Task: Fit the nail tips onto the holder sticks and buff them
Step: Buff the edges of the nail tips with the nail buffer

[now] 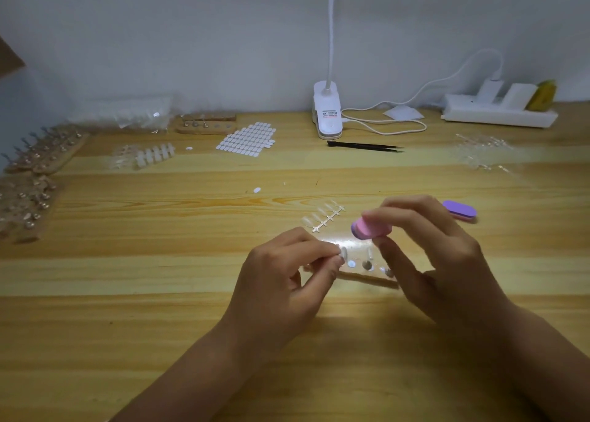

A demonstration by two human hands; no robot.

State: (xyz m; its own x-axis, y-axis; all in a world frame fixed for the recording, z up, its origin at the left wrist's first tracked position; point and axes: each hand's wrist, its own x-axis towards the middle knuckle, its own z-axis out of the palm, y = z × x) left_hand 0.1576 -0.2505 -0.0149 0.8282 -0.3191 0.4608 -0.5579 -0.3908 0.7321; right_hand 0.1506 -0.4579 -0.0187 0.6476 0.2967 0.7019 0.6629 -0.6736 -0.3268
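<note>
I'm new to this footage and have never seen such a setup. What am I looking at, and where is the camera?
No machine here: these are a person's two bare hands, filmed by one camera worn on the head, looking down at a wooden table. The left hand pinches a small clear nail tip. The right hand grips a pink buffer block close beside it. Between the hands lies a wooden holder. Nearby lie a strip of nail tips, a purple buffer, black tweezers, a sheet of white stickers and a clip lamp.
</note>
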